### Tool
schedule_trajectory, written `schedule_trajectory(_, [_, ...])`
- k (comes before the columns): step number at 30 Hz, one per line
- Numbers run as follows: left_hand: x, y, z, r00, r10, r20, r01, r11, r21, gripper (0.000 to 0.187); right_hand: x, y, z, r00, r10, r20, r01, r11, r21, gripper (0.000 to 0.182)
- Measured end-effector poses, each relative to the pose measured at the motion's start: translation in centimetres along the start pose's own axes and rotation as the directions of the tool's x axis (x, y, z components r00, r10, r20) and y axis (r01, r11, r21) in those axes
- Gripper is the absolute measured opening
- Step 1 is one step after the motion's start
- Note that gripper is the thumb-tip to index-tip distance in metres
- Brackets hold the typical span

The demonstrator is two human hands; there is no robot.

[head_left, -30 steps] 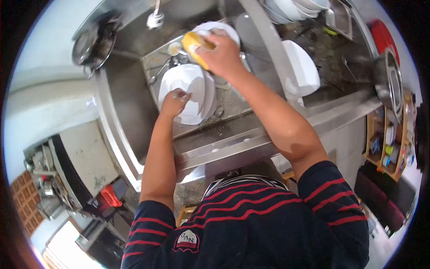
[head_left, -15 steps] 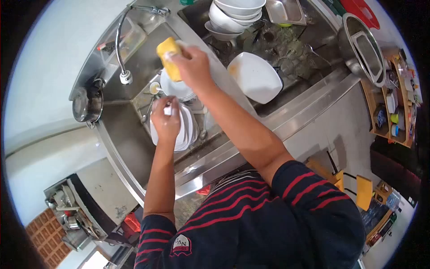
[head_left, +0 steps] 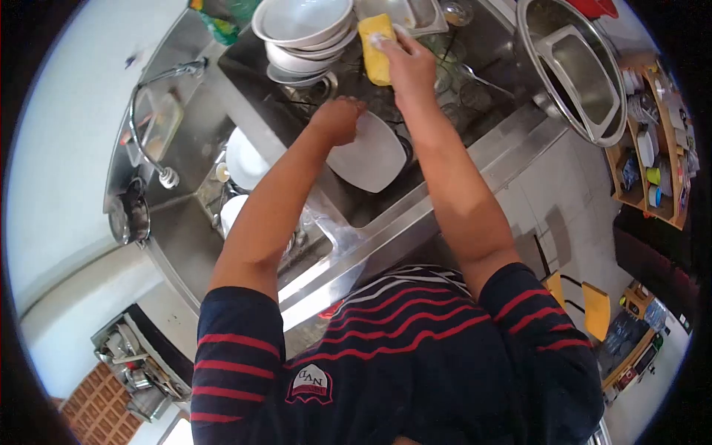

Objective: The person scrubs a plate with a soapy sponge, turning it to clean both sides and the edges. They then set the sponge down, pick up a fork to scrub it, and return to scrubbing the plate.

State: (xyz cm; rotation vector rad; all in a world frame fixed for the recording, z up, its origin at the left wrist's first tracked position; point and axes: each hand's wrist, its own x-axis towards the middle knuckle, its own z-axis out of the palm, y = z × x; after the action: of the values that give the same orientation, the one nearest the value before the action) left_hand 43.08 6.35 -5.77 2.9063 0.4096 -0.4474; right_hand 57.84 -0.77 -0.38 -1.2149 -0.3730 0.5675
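My right hand [head_left: 414,73] is closed around a yellow sponge [head_left: 376,63] with a little white foam on it, raised over the right sink basin. Below and to its left, my left hand [head_left: 338,121] is closed at the far edge of a white square dish [head_left: 371,157], its fingertips partly hidden. The dish lies tilted in the right basin. A stack of white bowls [head_left: 302,22] stands just beyond my left hand. In the left basin, a white plate [head_left: 245,159] shows beside my left forearm, which covers part of the dishes there.
A curved faucet [head_left: 168,176] hangs over the left basin, with a metal pot [head_left: 129,215] at the left rim. Glasses and a spoon [head_left: 486,80] lie in the right basin. A large steel bowl [head_left: 525,44] holding a metal tray rests on the right edge.
Both hands have moved from the left basin to the right one. My left hand has left the stacked plates and taken hold of the square dish. The sponge has stayed in my right hand.
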Motion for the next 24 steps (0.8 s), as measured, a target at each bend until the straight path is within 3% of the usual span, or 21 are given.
schedule_trajectory(2, [0.9,0.0,0.2,1.0,-0.014,-0.004,0.014,1.0,-0.013,0.041,0.2,0.5,0.0,0.996,-0.082,0.029,0.085,0.99,-0.112,0.044])
schedule_trajectory(3, [1.4,-0.3,0.4,1.0,-0.001,0.004,0.001,1.0,-0.01,0.041,0.0,0.3,0.6,0.997,-0.066,0.042,0.066,0.998,0.014,0.043])
schedule_trajectory(6, [2.2,-0.8,-0.4,0.995,0.074,0.06,-0.07,0.995,-0.069,0.038,-0.6,-0.4,0.9,0.993,0.1,0.065,-0.106,0.989,0.1,0.041])
schedule_trajectory(8, [2.6,-0.7,-1.5,0.988,0.083,0.134,-0.087,0.996,0.025,0.036,-0.4,-0.6,0.8,0.99,0.129,0.058,-0.136,0.982,0.131,0.041])
schedule_trajectory(12, [1.2,0.5,-2.8,0.984,0.123,0.127,-0.14,0.981,0.136,0.026,-0.4,-1.2,1.0,0.975,0.216,0.058,-0.223,0.952,0.208,0.039])
schedule_trajectory(14, [0.6,0.9,-3.0,0.992,0.128,0.005,-0.128,0.992,0.0,0.026,-0.5,-1.4,1.0,0.974,0.218,0.06,-0.225,0.956,0.188,0.039])
schedule_trajectory(18, [1.0,0.6,-2.0,0.992,0.125,0.004,-0.125,0.992,0.002,0.029,-0.6,-1.2,1.1,0.974,0.216,0.073,-0.226,0.958,0.178,0.039])
schedule_trajectory(21, [1.3,0.9,-2.9,0.963,0.254,-0.086,-0.252,0.967,0.037,0.033,-0.5,-0.7,1.2,0.978,0.198,0.066,-0.206,0.966,0.159,0.04])
schedule_trajectory(23, [1.2,1.4,-4.2,0.968,0.237,0.077,-0.242,0.968,0.06,0.038,-0.4,-0.5,1.2,0.98,0.188,0.061,-0.195,0.97,0.145,0.04])
schedule_trajectory(24, [1.2,1.2,-3.8,0.968,0.237,0.08,-0.242,0.968,0.061,0.038,-0.5,-0.5,1.2,0.982,0.177,0.059,-0.184,0.974,0.133,0.039])
